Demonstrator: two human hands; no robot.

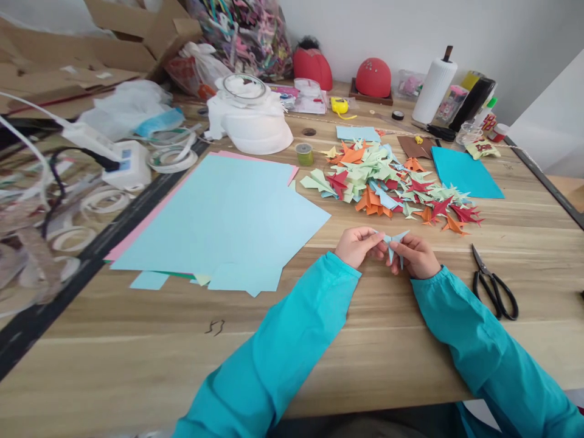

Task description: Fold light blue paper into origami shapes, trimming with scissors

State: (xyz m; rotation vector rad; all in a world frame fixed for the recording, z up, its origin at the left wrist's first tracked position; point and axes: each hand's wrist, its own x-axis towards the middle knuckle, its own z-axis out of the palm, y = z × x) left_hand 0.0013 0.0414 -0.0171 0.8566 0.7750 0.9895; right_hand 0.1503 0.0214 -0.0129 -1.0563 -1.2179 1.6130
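Note:
A small light-blue folded paper figure (396, 239), with several pointed tips, is held above the table between my two hands. My left hand (360, 244) pinches its left side between thumb and fingers. On its right side my right hand (416, 253) grips it the same way. Parts of the figure are covered by my fingers. Just beyond my hands spreads a pile of folded paper figures (374, 173) in pale green, orange, red and light blue. Black-handled scissors (495, 286) lie to the right of my right hand, blades pointing away from me.
Large light-blue paper sheets (201, 213) lie at left over pink ones. A turquoise sheet (468, 172) lies behind the pile. White caps (250, 118), a yellow tape measure (339, 106) and a white roll (434, 88) stand farther back. Cables and a power strip (128, 164) crowd the left edge.

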